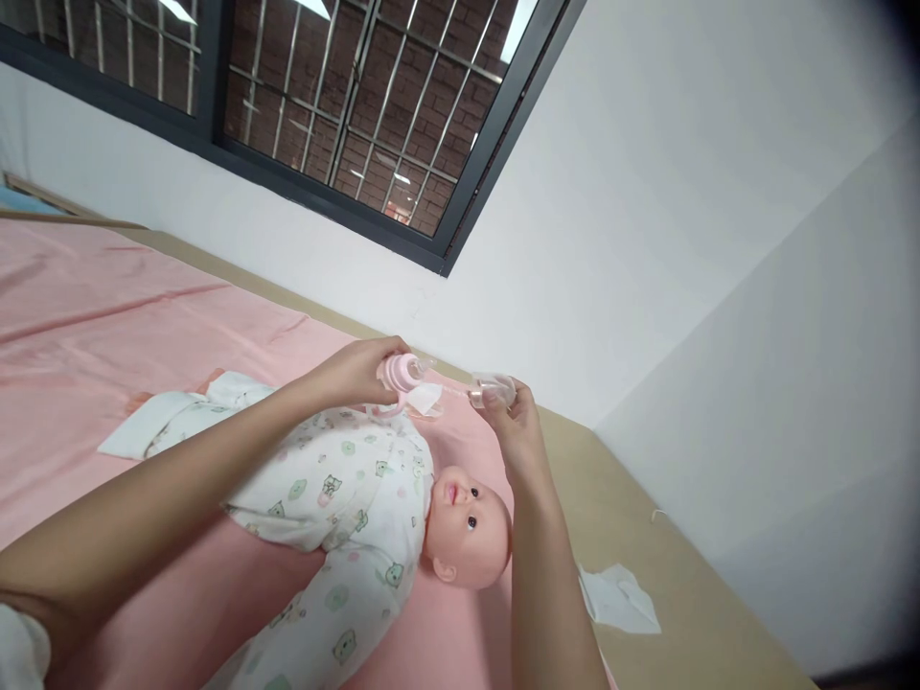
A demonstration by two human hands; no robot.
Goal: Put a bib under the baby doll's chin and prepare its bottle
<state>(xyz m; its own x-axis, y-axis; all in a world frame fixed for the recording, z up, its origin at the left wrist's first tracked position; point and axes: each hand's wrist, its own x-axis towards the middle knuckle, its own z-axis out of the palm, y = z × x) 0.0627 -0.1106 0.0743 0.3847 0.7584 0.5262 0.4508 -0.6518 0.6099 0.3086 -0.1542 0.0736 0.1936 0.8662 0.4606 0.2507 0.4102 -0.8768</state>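
Note:
My left hand (383, 372) is closed around a baby bottle (403, 372) with a pink collar, a clear teat and a pink handle. Its teat points to the right. Between the fingers of my right hand (518, 422) is a clear bottle cap (493, 390), held apart from the bottle. Below both hands a baby doll (471, 527) lies on its back in white clothes (337, 479) printed with small animals. Its head is near my right forearm, and its legs stretch to the left, partly behind my left forearm.
A pink sheet (107, 297) covers much of the tan surface (610, 479). One white tissue (619, 599) lies at the right, another white piece (425, 400) just beyond the doll. Behind stand a white wall (546, 316) and a barred window (345, 105).

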